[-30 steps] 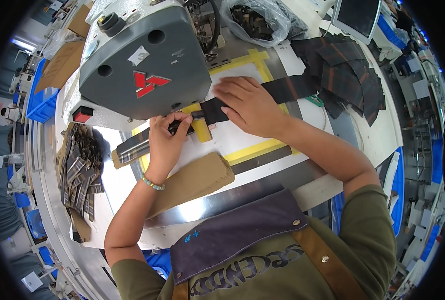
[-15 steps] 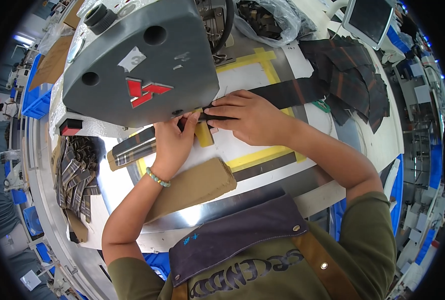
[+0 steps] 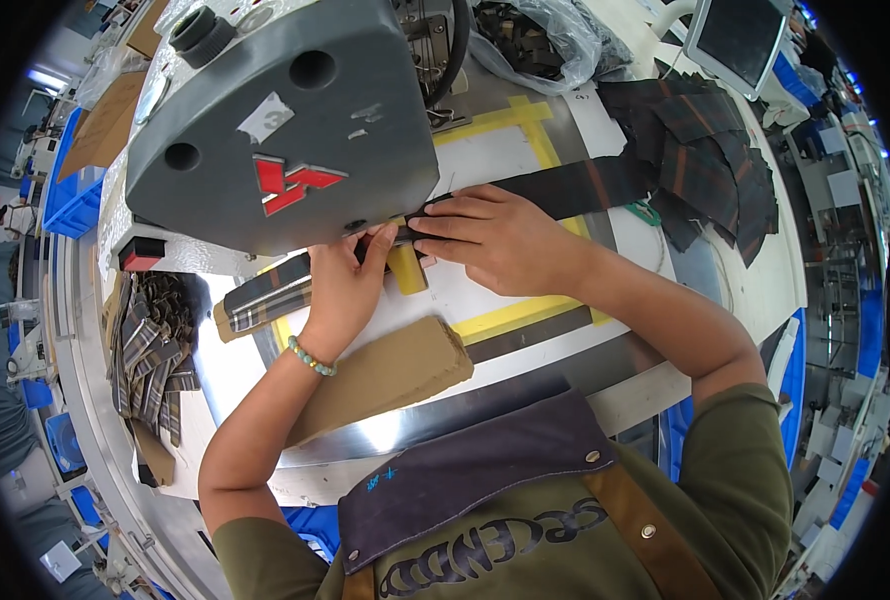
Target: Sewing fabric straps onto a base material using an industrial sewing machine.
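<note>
A long dark fabric strip point(image 3: 573, 190) with rust-coloured bands runs across the work surface and under the front edge of a grey sewing machine head point(image 3: 235, 130). My left hand point(image 3: 348, 290), with a beaded bracelet at the wrist, pinches the cloth between thumb and fingers just below the machine head. To its right, my right hand point(image 3: 500, 240) presses its closed fingers on the folded edge of the same strip. The needle area and some fingertips are hidden under the head. Beside my left hand lies a plaid fabric piece point(image 3: 283, 290) on brown card.
Brown cardboard point(image 3: 395, 375) lies in front of my left hand. Yellow tape point(image 3: 520, 318) frames part of the table. Dark plaid pieces point(image 3: 705, 160) are heaped at the right, plaid strips point(image 3: 155, 335) at the left. A plastic bag point(image 3: 540, 45) and a screen point(image 3: 737, 42) stand behind.
My left wrist and forearm have shifted slightly left, and my right hand has moved down a little. Both stay at the fabric strip.
</note>
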`<action>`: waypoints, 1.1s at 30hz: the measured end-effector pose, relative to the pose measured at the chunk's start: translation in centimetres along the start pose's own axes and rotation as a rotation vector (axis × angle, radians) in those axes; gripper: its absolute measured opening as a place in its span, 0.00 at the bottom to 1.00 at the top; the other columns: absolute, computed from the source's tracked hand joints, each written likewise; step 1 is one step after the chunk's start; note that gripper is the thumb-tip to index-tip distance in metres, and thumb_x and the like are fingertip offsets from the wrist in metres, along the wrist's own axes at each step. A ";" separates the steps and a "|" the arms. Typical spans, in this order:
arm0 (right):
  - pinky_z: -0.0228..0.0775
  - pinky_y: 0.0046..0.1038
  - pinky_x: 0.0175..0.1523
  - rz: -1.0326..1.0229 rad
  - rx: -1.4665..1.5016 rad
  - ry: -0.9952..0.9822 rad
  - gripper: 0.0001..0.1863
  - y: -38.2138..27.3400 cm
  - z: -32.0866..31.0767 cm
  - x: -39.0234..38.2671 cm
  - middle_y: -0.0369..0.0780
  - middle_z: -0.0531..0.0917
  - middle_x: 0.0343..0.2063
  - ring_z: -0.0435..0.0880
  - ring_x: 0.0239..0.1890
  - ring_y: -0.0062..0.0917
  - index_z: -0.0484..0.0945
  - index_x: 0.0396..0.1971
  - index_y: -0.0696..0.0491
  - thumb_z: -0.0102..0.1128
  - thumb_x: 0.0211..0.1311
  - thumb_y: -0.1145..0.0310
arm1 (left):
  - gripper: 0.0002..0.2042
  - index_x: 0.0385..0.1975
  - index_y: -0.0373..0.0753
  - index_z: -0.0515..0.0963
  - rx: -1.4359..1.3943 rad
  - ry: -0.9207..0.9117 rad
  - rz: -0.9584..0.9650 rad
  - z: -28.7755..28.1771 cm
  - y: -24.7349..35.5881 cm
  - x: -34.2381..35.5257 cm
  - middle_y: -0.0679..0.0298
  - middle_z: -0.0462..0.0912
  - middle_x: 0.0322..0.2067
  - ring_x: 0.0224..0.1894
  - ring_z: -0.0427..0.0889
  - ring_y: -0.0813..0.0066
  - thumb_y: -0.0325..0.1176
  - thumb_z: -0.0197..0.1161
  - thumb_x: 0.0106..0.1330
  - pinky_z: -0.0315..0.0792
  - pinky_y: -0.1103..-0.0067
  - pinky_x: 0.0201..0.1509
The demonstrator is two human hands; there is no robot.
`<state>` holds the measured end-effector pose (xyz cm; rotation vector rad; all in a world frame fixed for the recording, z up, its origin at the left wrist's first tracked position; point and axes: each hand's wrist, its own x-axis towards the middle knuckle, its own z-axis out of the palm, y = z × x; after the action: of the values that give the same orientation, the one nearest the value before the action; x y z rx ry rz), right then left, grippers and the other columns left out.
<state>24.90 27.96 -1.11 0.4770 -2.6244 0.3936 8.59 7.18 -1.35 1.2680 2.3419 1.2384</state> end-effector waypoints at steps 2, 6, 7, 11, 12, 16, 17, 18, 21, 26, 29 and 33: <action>0.73 0.39 0.74 0.011 -0.003 -0.011 0.26 0.0 -0.1 0.0 0.37 0.87 0.65 0.84 0.67 0.31 0.89 0.58 0.51 0.69 0.56 0.75 | 0.13 0.35 0.30 0.83 0.016 0.002 0.003 -0.1 0.1 0.0 0.70 0.74 0.23 0.26 0.65 0.83 0.35 0.67 0.81 0.64 0.78 0.31; 0.73 0.39 0.75 0.022 -0.008 -0.033 0.29 0.0 0.0 0.0 0.37 0.87 0.65 0.82 0.69 0.31 0.87 0.61 0.52 0.68 0.55 0.76 | 0.13 0.35 0.30 0.83 0.029 0.008 0.009 -0.1 0.1 0.0 0.69 0.75 0.23 0.26 0.66 0.82 0.35 0.67 0.80 0.64 0.77 0.31; 0.73 0.39 0.75 0.021 -0.007 -0.035 0.29 0.0 0.0 0.0 0.37 0.87 0.65 0.82 0.69 0.31 0.87 0.61 0.52 0.68 0.55 0.76 | 0.13 0.35 0.30 0.83 0.027 0.009 0.007 0.0 0.1 0.0 0.69 0.75 0.23 0.26 0.66 0.82 0.35 0.67 0.80 0.64 0.77 0.31; 0.73 0.38 0.75 -0.004 -0.066 -0.050 0.25 -0.3 0.0 0.3 0.37 0.87 0.63 0.82 0.69 0.30 0.87 0.60 0.53 0.68 0.59 0.73 | 0.13 0.36 0.30 0.84 0.040 0.017 0.009 0.1 0.2 0.1 0.67 0.79 0.24 0.28 0.68 0.81 0.35 0.67 0.80 0.68 0.77 0.34; 0.74 0.38 0.74 -0.027 -0.115 -0.055 0.23 -0.5 0.0 0.4 0.37 0.88 0.62 0.83 0.68 0.30 0.88 0.59 0.54 0.68 0.62 0.72 | 0.13 0.37 0.30 0.85 0.026 0.032 0.025 0.1 0.2 0.1 0.66 0.80 0.24 0.28 0.70 0.80 0.35 0.67 0.80 0.69 0.77 0.35; 0.75 0.37 0.73 -0.041 -0.197 -0.058 0.20 -1.1 0.1 0.5 0.38 0.88 0.62 0.84 0.67 0.30 0.88 0.58 0.54 0.67 0.68 0.69 | 0.12 0.38 0.29 0.85 -0.016 0.027 -0.003 0.0 -0.1 0.0 0.63 0.81 0.24 0.27 0.71 0.78 0.35 0.68 0.80 0.72 0.77 0.37; 0.74 0.37 0.72 -0.047 -0.183 -0.024 0.17 -0.9 0.3 0.4 0.40 0.88 0.61 0.84 0.65 0.31 0.88 0.56 0.56 0.64 0.70 0.69 | 0.12 0.40 0.29 0.86 -0.001 -0.015 -0.019 -0.3 0.2 -0.1 0.62 0.83 0.28 0.32 0.75 0.75 0.34 0.69 0.78 0.73 0.76 0.42; 0.74 0.37 0.70 -0.054 -0.168 0.010 0.16 -0.8 0.4 0.3 0.42 0.88 0.60 0.85 0.63 0.32 0.88 0.53 0.57 0.61 0.72 0.68 | 0.11 0.42 0.29 0.87 0.014 -0.058 -0.035 -0.6 0.6 -0.2 0.60 0.86 0.32 0.37 0.79 0.72 0.34 0.69 0.77 0.75 0.74 0.47; 0.76 0.37 0.72 -0.028 -0.167 -0.031 0.19 -0.8 0.4 0.2 0.38 0.88 0.61 0.85 0.66 0.31 0.88 0.58 0.56 0.66 0.70 0.69 | 0.11 0.49 0.31 0.88 0.235 -0.011 0.154 -1.6 1.9 -2.2 0.56 0.86 0.49 0.56 0.79 0.60 0.31 0.69 0.75 0.73 0.66 0.62; 0.77 0.36 0.69 -0.034 -0.119 0.004 0.18 -0.8 0.4 0.3 0.40 0.88 0.57 0.85 0.64 0.32 0.88 0.55 0.58 0.65 0.68 0.70 | 0.19 0.61 0.32 0.85 0.337 -0.201 0.253 -2.3 3.8 -3.1 0.52 0.76 0.65 0.73 0.66 0.44 0.31 0.69 0.72 0.62 0.56 0.77; 0.78 0.37 0.69 0.026 -0.071 -0.011 0.19 -0.9 0.0 0.2 0.40 0.87 0.57 0.84 0.64 0.33 0.87 0.55 0.58 0.65 0.65 0.72 | 0.23 0.65 0.31 0.82 0.410 -0.233 0.323 -1.9 4.4 -3.3 0.50 0.73 0.67 0.75 0.65 0.41 0.33 0.70 0.72 0.59 0.53 0.80; 0.79 0.38 0.71 0.080 0.009 0.047 0.25 -1.3 -0.3 0.5 0.40 0.86 0.61 0.84 0.66 0.34 0.86 0.59 0.57 0.68 0.59 0.76 | 0.24 0.65 0.31 0.81 0.467 -0.214 0.378 -1.8 4.3 -2.9 0.52 0.74 0.67 0.70 0.69 0.46 0.33 0.70 0.71 0.63 0.55 0.74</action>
<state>25.10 26.71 -0.40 0.3619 -2.6031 0.4364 12.02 5.09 2.44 1.9520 2.3781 0.5962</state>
